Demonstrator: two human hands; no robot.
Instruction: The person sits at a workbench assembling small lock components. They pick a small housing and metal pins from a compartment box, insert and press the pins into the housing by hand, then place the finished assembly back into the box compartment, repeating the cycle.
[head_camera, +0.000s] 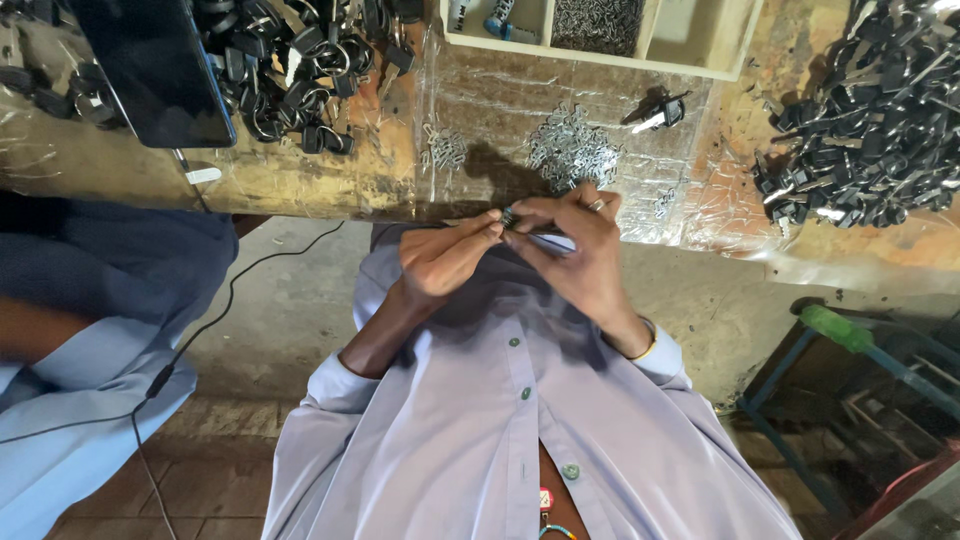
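Both hands meet just off the bench edge, left hand (445, 258) and right hand (575, 245) pinched together on one small dark key part (512, 217), apparently mid-assembly, while heaps of black keys (870, 120) and loose metal pieces (570, 150) wait.

Looking down at 2 hands meeting just off the edge of the workbench (300, 180). Left hand (445, 260) and right hand (575, 250) pinching a small dark part (512, 217) together at the fingertips, a ring showing on one right finger. Lying behind the hands: a loose heap of small silver metal pieces (572, 150). Sitting farther back: a compartmented wooden tray (600, 30). Flanking all this: piles of black-headed keys (870, 120) at right and more black parts (290, 70) at left, beside a dark phone (155, 70).
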